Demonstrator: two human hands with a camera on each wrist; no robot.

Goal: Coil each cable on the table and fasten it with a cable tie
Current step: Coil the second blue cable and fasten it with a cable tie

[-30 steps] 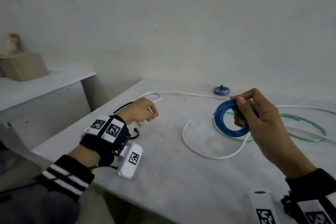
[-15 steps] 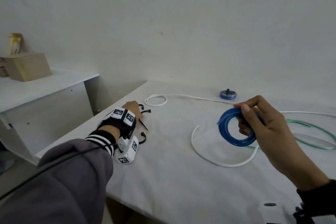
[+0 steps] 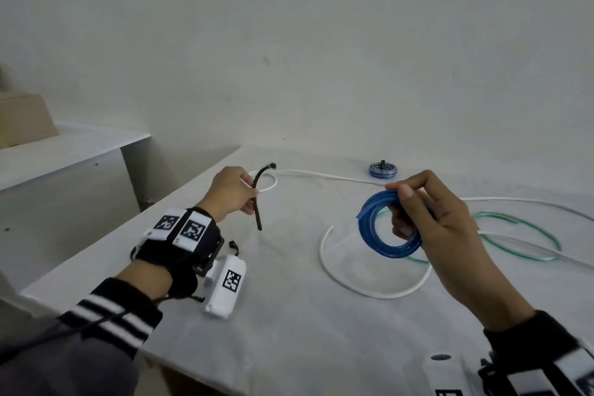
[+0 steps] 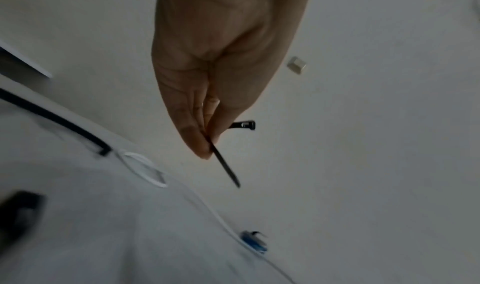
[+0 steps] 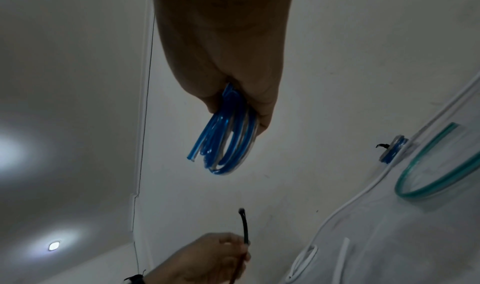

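My right hand grips a coiled blue cable above the table, thumb on top of the loops; the right wrist view shows the blue cable hanging from the fingers. My left hand pinches a black cable tie in the air over the table's left part. Its head points up and away and its tail points down. In the left wrist view the cable tie sticks out between thumb and fingertips. A white cable and a green cable lie loose on the table.
A small blue coil, fastened with a black tie, lies at the back of the white table. Another black tie lies beside my left wrist. A lower white shelf with a cardboard box stands to the left.
My left hand reached down to the ties near the table's left edge, picked one up and has lifted it. The right hand has kept holding the blue coil.
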